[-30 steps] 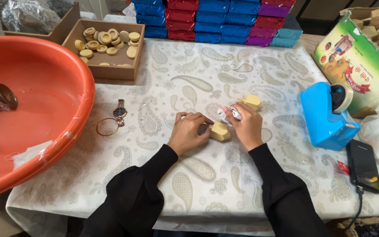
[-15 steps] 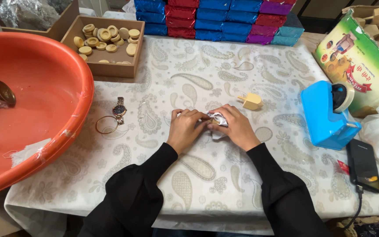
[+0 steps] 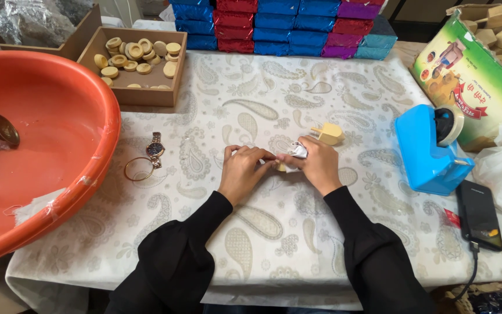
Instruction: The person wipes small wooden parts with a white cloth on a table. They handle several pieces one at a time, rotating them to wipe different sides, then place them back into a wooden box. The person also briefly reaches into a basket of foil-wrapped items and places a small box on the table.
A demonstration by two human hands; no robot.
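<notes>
Since a second ago both hands have closed in over the small tan block (image 3: 282, 167): now nearly hidden, clear wrapper bunched at right hand (image 3: 315, 166). Left hand (image 3: 245, 171) pinches wrapper too. Second block (image 3: 327, 134) untouched on worktop (image 3: 251, 232); wrapping looks underway

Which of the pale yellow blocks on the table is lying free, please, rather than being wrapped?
The block just beyond the right hand: it lies bare on the cloth, while the other is nearly hidden between both hands.
</notes>
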